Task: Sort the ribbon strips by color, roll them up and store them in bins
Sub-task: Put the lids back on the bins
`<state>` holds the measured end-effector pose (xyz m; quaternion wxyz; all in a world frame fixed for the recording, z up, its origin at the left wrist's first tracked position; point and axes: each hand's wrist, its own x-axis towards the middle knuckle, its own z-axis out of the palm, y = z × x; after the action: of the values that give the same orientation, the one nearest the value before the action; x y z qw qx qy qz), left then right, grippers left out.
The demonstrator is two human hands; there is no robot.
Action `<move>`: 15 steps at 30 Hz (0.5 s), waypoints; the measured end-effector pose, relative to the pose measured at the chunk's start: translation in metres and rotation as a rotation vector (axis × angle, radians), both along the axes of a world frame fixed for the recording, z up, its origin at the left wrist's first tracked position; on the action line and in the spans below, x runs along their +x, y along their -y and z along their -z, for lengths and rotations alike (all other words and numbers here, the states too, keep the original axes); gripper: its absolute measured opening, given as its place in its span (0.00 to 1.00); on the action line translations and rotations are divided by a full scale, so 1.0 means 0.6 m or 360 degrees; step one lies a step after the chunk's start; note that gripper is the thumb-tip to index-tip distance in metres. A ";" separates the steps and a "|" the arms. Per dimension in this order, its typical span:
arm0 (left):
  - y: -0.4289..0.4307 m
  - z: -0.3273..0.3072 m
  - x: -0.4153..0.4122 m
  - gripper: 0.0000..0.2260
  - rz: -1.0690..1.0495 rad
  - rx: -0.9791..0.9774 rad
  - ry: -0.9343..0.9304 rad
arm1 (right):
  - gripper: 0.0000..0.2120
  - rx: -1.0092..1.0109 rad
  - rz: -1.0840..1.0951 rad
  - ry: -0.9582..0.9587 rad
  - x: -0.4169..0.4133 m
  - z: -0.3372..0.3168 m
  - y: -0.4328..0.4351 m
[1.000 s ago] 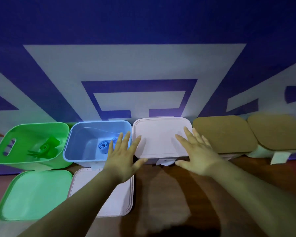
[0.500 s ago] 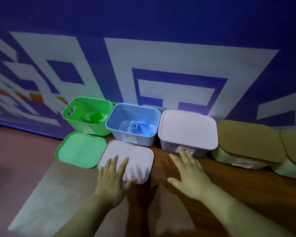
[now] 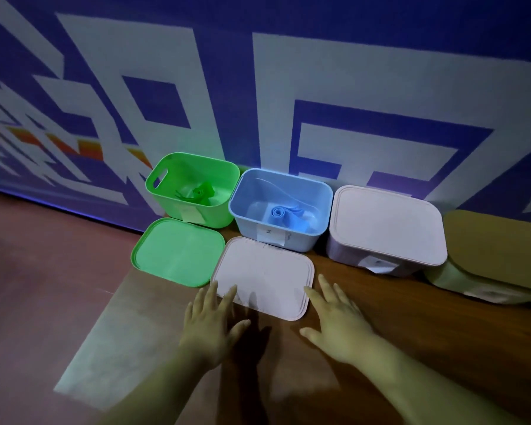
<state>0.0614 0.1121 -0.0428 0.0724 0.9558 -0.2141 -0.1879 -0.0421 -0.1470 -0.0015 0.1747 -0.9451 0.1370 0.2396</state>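
A blue-and-white patterned wall (image 3: 319, 72) backs the wooden desk (image 3: 411, 317), and your bins stand in a row against it. In the upper middle of the frame the green bin (image 3: 166, 207) holds a rolled green ribbon (image 3: 201, 191). The blue bin (image 3: 249, 228) beside it holds a rolled blue ribbon (image 3: 278, 212). Both bins are open. The pale lid (image 3: 264, 271) lies flat on the desk just below the blue bin, with the green lid (image 3: 178, 253) to its left. Your left hand (image 3: 210, 326) and right hand (image 3: 334, 323) sit at the pale lid's lower edge, fingers spread and straight, gripping nothing. The left fingers (image 3: 229, 294) overlap its lower-left corner and the right fingers (image 3: 325, 283) reach its lower-right corner. Whether either presses on it I cannot tell. The lid is near square, so no long axis matters. It lies between your 2 hands, with the blue bin straight up-frame. I judge lidding that bin comes next.
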 end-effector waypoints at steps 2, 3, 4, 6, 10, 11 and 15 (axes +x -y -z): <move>-0.009 0.019 0.022 0.35 0.0045 -0.0004 -0.0069 | 0.41 0.0018 0.0066 -0.0051 0.012 0.017 -0.021; -0.014 0.028 0.030 0.35 0.0067 -0.0018 -0.0102 | 0.42 0.0027 0.0097 -0.0080 0.018 0.027 -0.031; -0.019 0.037 0.039 0.36 0.0093 -0.0044 -0.0122 | 0.42 0.0038 0.0132 -0.0102 0.024 0.037 -0.040; -0.029 0.050 0.052 0.36 0.0159 -0.0073 -0.0172 | 0.42 0.0072 0.0213 -0.0132 0.036 0.057 -0.058; -0.045 0.067 0.074 0.35 0.0300 -0.0067 -0.0261 | 0.43 0.0118 0.0368 -0.0141 0.051 0.086 -0.090; -0.047 0.070 0.078 0.35 0.0325 -0.0095 -0.0274 | 0.43 0.0133 0.0410 -0.0130 0.052 0.090 -0.096; -0.048 0.077 0.092 0.35 0.0354 -0.0296 -0.0287 | 0.43 0.0186 0.0579 -0.0031 0.060 0.096 -0.113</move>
<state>0.1165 0.1412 -0.0892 0.1581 0.8947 -0.3277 -0.2590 -0.0063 -0.0793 -0.0590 0.2685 -0.8907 0.2931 0.2208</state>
